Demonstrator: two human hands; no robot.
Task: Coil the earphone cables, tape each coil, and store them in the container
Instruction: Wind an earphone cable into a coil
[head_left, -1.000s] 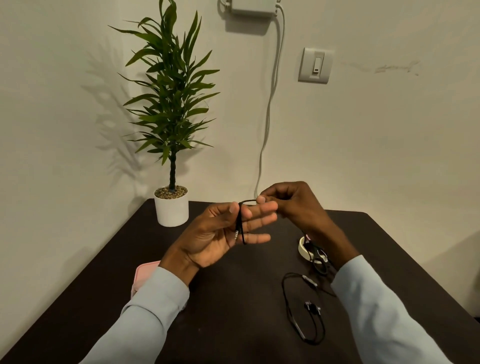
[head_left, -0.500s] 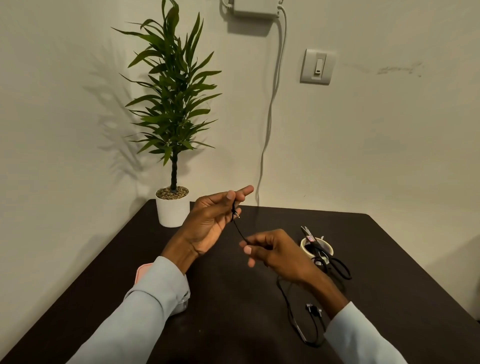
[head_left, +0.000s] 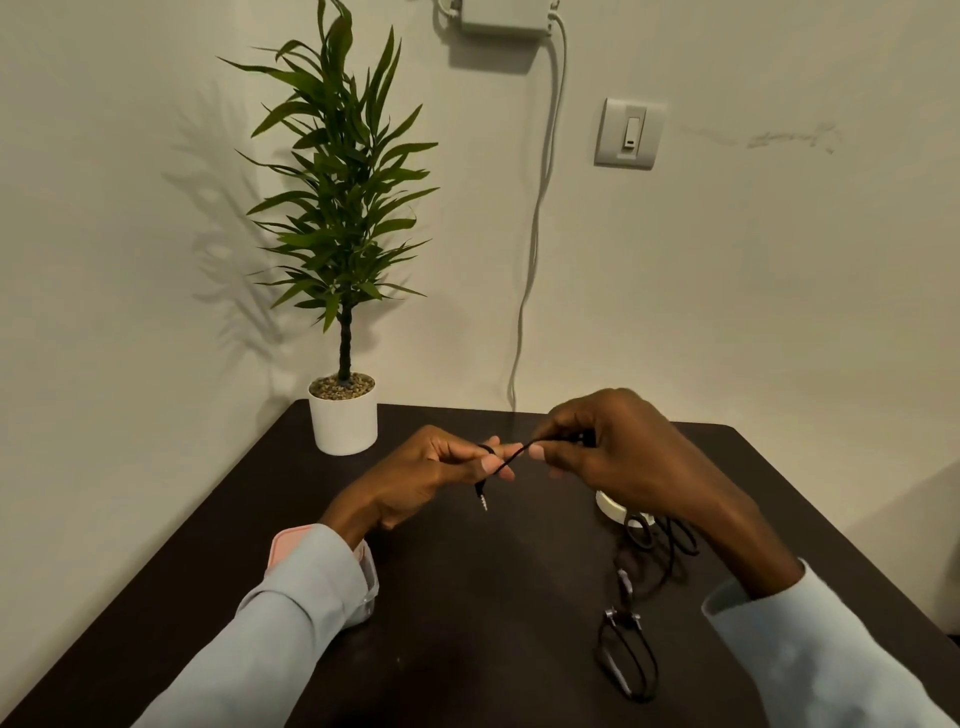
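Both hands pinch one black earphone cable (head_left: 511, 456) above the dark worktop (head_left: 467, 597).
Left hand (head_left: 431, 475) fingers closed on cable near the dangling jack plug (head_left: 482, 500); right hand (head_left: 618, 457) fingers closed on it just beside. Rest of cable lies on worktop under right wrist. Pink container (head_left: 283, 540) mostly hidden behind left sleeve.

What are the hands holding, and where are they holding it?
Both hands hold the black earphone cable near its plug end: left hand pinches just above the dangling plug; right hand grips farther along.
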